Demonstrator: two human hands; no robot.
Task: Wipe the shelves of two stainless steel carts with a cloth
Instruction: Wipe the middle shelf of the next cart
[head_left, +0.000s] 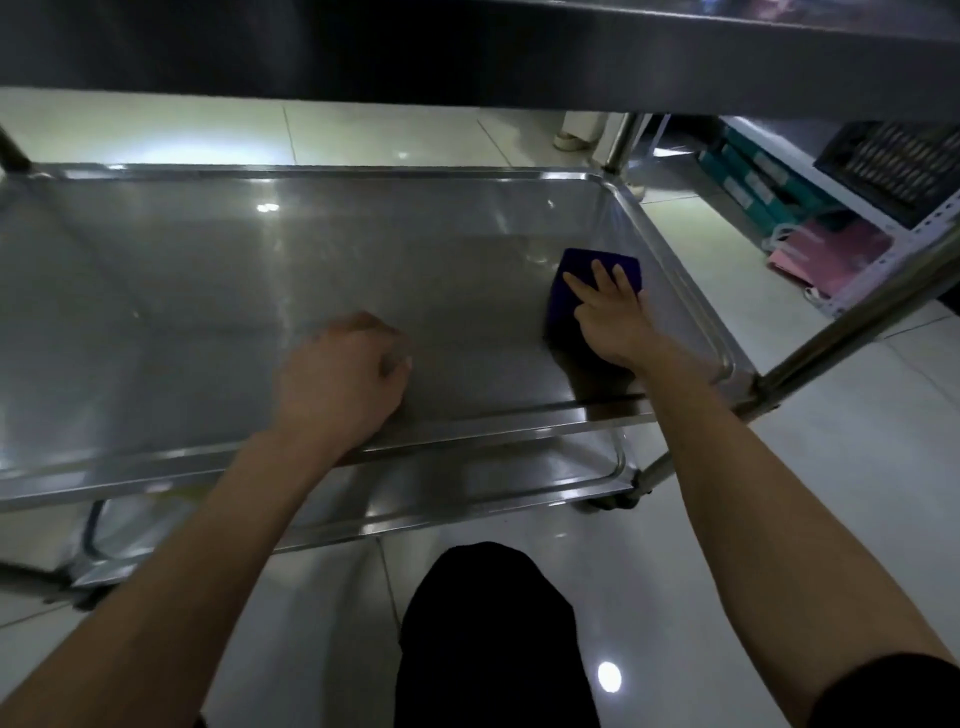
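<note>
On the middle shelf (260, 291) of a stainless steel cart, your right hand (613, 317) lies flat with fingers spread, pressing a dark blue cloth (566, 312) onto the steel near the shelf's right rim. The cloth sits under your palm and fingers, showing beyond the fingertips and to their left. Your left hand (343, 379) rests near the front rim, fingers curled, holding nothing. Wiping looks to be mid-way: most of this shelf lies left of the cloth, the lower shelf (467, 493) waits below, and no second cart is identifiable.
</note>
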